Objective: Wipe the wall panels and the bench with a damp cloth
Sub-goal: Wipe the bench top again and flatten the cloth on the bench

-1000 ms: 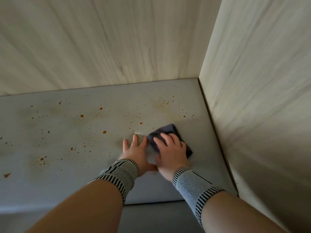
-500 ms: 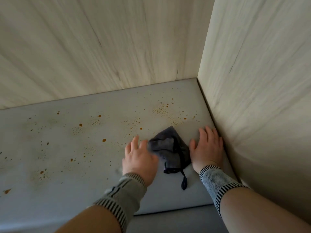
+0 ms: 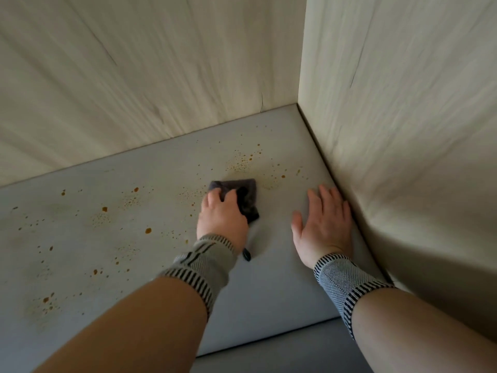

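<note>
A dark grey cloth [image 3: 246, 193] lies on the pale grey bench [image 3: 271, 292], and my left hand [image 3: 222, 218] grips it with curled fingers. A small loop of the cloth [image 3: 246, 254] sticks out beside my left wrist. My right hand [image 3: 324, 224] rests flat on the bench with fingers spread, close to the right wall panel [image 3: 403, 130]. Brown spots [image 3: 243, 162] speckle the bench beyond the cloth and far to the left [image 3: 103, 210]. The back wall panel [image 3: 148, 76] is light wood grain.
The two wall panels meet in a corner [image 3: 298, 103] at the far right end of the bench. The bench's front edge [image 3: 269, 337] runs below my wrists, with a darker grey surface [image 3: 282, 354] under it. Both wrists wear striped knit cuffs.
The cloth passed from my right hand to my left. My right hand moved right and settled flat by the right wall. My left hand took hold of the cloth and pushed it farther up the bench.
</note>
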